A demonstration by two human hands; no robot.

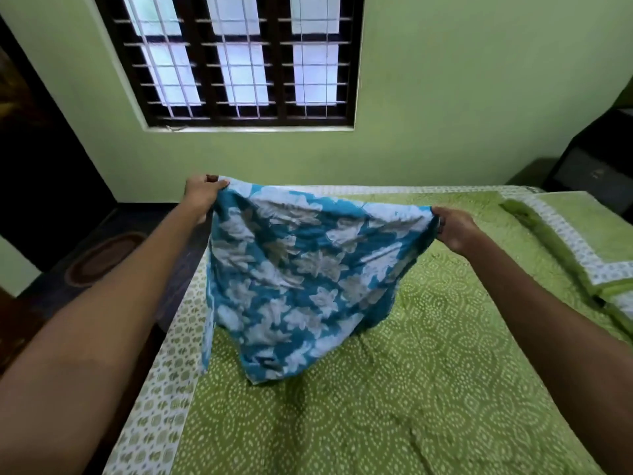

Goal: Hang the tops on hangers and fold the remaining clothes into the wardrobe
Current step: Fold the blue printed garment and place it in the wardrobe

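A bed (394,406) under a green dotted cover fills the lower frame. At centre, a blue floral garment (294,279) hangs spread above it, its lower edge touching the cover. The left hand (202,193) and right hand (455,231) each pinch a top corner, fingers curled.
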